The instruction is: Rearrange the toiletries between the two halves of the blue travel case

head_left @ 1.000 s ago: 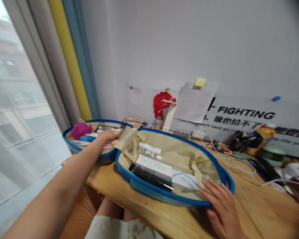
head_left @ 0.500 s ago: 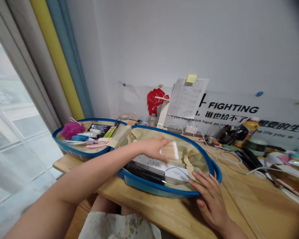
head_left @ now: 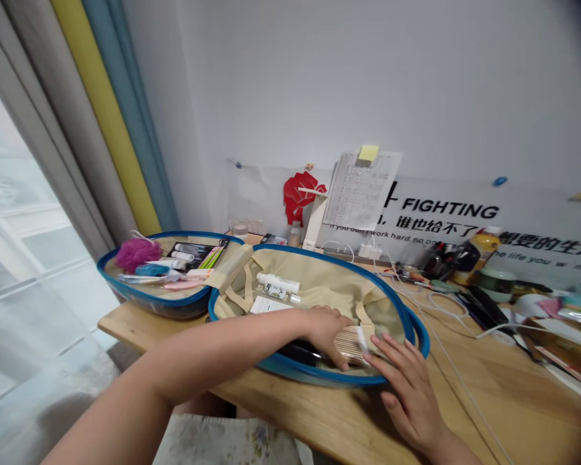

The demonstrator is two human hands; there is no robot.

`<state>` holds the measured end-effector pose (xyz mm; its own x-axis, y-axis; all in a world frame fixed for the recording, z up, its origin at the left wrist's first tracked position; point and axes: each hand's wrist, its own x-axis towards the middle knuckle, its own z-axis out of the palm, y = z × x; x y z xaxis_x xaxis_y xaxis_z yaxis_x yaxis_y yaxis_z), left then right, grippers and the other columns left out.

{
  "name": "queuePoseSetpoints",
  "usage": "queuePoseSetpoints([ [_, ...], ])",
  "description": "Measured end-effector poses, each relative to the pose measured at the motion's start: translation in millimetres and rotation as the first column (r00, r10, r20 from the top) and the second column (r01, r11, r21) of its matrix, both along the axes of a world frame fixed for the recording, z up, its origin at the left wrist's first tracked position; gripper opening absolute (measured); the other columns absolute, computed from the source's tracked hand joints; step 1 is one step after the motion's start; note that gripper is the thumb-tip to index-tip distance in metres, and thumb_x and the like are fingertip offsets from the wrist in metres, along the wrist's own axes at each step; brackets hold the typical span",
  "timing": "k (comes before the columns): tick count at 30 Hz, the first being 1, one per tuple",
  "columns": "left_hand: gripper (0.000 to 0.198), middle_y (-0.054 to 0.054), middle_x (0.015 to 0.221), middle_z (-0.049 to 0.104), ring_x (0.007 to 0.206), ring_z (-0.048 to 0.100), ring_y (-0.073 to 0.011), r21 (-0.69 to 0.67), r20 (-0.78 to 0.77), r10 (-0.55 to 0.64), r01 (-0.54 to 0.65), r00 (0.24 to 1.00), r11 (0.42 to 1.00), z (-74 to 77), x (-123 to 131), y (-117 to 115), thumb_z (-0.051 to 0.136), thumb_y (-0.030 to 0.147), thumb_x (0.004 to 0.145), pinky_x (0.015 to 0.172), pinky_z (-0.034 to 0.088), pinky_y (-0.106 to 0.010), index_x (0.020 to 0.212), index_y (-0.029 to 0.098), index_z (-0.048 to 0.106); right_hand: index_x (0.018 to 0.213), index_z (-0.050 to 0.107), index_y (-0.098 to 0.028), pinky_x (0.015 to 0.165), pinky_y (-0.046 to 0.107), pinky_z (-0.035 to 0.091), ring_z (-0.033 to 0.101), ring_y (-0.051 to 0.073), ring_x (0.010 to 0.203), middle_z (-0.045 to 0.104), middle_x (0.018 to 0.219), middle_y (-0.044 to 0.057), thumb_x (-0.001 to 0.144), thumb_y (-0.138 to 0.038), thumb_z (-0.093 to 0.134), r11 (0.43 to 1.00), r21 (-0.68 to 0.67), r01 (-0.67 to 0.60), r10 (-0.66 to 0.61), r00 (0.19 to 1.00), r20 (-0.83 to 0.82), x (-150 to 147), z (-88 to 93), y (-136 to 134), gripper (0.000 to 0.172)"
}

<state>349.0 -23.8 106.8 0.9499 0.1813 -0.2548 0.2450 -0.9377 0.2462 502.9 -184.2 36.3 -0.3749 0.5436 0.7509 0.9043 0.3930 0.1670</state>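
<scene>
"Suitcase point(head_left: 326, 284) open on the tabletop point(head_left: 474, 400), both halves laid out side by side. Where's the left hand point(head_left: 325, 330)?"

"Inside the half on the right, low toward the near rim, its fingers pinching a striped packet point(head_left: 351, 343): thumb on the near side, the others on the far side."

"So the packet is in there too?"

"Yes, near that half's right end, beside a beige strap point(head_left: 363, 316). Whether it rests on something beneath, I can't tell."

"And the right hand point(head_left: 411, 391)?"

"Fingers loosely spread over the near rim, tips by the packet's pale end. I can't tell whether they touch it."

"What else lies around?"

"A white tube point(head_left: 278, 282) and a small clear bottle point(head_left: 281, 294) just beyond the left forearm; a white box point(head_left: 270, 305) and a black item point(head_left: 300, 352) partly hidden by that arm. The other half has a purple puff point(head_left: 138, 256)."
</scene>
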Motion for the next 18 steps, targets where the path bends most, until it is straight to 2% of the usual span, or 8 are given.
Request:
queuePoseSetpoints([
  [4,0.094,-0.016,0.133,0.047,0.122,0.046,-0.0321,-0.002,-0.038,0.005,-0.005,0.999,1.000,3.1,-3.8,2.2,0.069,0.063,0.062,0.101,0.037,-0.041,0.138,0.019,0.037,0.118,0.056,-0.021,0.107,0.043,0.026,0.041,0.023,0.129,0.056,0.127,0.009,0.092,-0.038,0.034,1.000,0.004,0.000,0.000,1.000,0.000,1.0,-0.3,-0.5,0.038],
  [8,0.091,-0.017,0.137,0.044,0.125,0.044,-0.0330,-0.067,-0.044,0.035,-0.038,0.998,0.997,4.6,-6.7,2.5,0.052,0.073,0.070,0.100,0.038,-0.041,0.140,0.018,0.033,0.121,0.055,-0.024,0.106,0.043,0.028,0.044,0.023,0.127,0.056,0.128,0.008,0.091,-0.039,0.035,1.000,0.000,0.013,-0.013,1.000,-0.006,2.1,-0.7,0.2,0.039],
  [11,0.080,-0.020,0.135,0.046,0.123,0.045,-0.0334,-0.072,-0.023,0.040,-0.041,0.999,0.997,5.5,-6.5,2.2,0.046,0.068,0.078,0.097,0.040,-0.040,0.138,0.014,0.036,0.121,0.055,-0.024,0.106,0.042,0.028,0.045,0.023,0.125,0.056,0.127,0.008,0.091,-0.039,0.035,1.000,0.013,0.013,-0.013,1.000,0.005,1.3,1.1,0.7,0.039],
  [14,0.070,-0.020,0.131,0.050,0.121,0.048,-0.0330,-0.049,-0.030,0.012,-0.013,0.999,0.999,6.0,-5.8,2.6,0.048,0.061,0.080,0.095,0.042,-0.039,0.133,0.014,0.043,0.120,0.056,-0.025,0.104,0.042,0.030,0.048,0.023,0.123,0.058,0.125,0.008,0.091,-0.039,0.034,1.000,0.015,0.026,-0.026,1.000,0.007,1.1,1.4,0.5,0.039],
  [18,0.072,-0.017,0.131,0.051,0.120,0.050,-0.0302,-0.044,-0.033,0.020,-0.022,0.999,0.999,5.4,-5.6,3.8,0.054,0.059,0.078,0.097,0.041,-0.037,0.135,0.015,0.042,0.120,0.056,-0.027,0.104,0.044,0.031,0.050,0.024,0.121,0.059,0.123,0.007,0.091,-0.042,0.033,0.998,-0.023,0.051,-0.051,0.998,-0.028,4.6,-5.9,0.2,0.040],
])
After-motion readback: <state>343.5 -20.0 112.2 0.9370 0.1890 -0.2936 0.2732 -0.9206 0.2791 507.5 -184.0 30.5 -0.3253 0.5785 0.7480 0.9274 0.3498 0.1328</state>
